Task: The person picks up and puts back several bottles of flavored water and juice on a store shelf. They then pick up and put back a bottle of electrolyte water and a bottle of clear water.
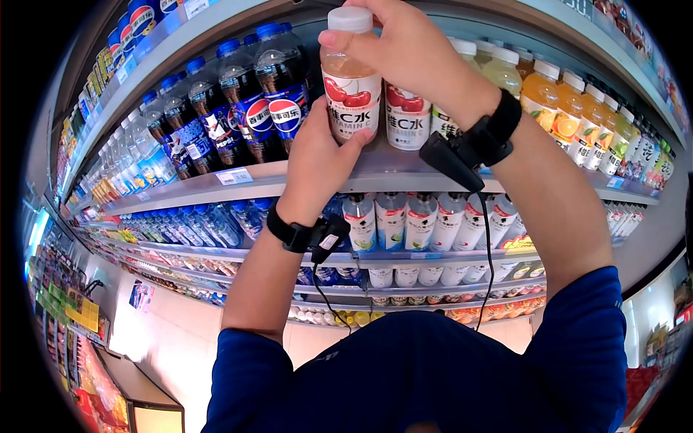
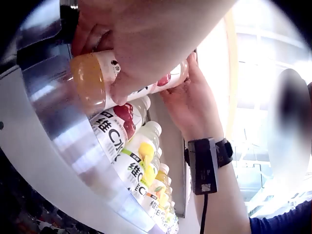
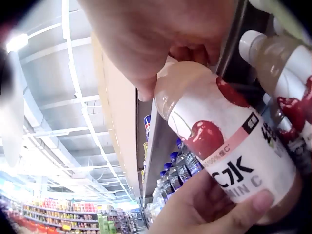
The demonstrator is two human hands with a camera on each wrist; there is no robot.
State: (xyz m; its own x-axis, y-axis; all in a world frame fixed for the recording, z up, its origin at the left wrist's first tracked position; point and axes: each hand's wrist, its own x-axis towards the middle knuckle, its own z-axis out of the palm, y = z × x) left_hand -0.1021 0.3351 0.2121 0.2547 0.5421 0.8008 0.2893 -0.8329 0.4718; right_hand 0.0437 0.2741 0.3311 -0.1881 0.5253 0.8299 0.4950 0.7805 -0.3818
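A cherry vitamin C drink bottle with a white cap stands nearly upright at the front of the upper shelf in the head view. Around its lower part my left hand is wrapped, thumb across the label's bottom edge. My right hand grips it near the shoulder, just under the cap. The right wrist view shows the bottle's pink liquid and cherry label tilted, with fingers at both ends. Just right of it stands a second cherry bottle, partly behind the right hand.
Cola bottles line the shelf on the left, and orange drink bottles on the right. A shelf edge with price tags runs below the hands. White-labelled bottles fill the shelf underneath. Another shelf overhangs above.
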